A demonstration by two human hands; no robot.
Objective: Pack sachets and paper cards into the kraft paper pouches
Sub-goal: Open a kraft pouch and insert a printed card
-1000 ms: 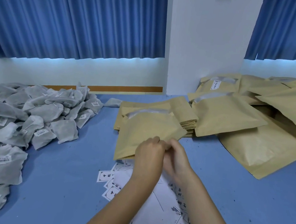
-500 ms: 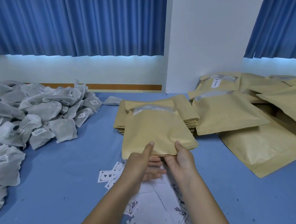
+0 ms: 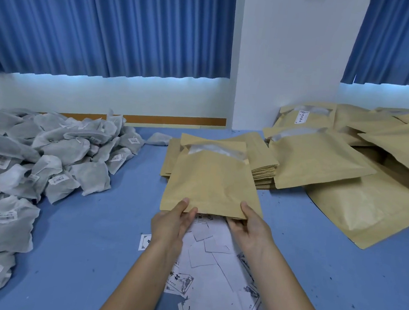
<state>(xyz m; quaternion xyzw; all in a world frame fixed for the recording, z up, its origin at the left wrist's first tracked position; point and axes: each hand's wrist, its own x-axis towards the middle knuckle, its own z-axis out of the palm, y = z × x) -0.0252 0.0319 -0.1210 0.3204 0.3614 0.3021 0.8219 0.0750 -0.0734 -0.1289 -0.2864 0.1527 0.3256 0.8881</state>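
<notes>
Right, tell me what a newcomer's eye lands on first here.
The kraft pouch at centre, gripped at its near edge by the left hand and right hand, draws the eye first. Next comes the big heap of grey sachets on the left of the blue table, then the tan pouches piled on the right. White paper cards lie scattered under the hands.

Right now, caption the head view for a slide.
Left hand and right hand hold a kraft pouch above paper cards, beside sachets.

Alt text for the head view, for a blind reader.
A person's left hand and right hand hold a kraft pouch by its near edge over paper cards on a blue table; grey sachets piled left, more pouches right.
</notes>
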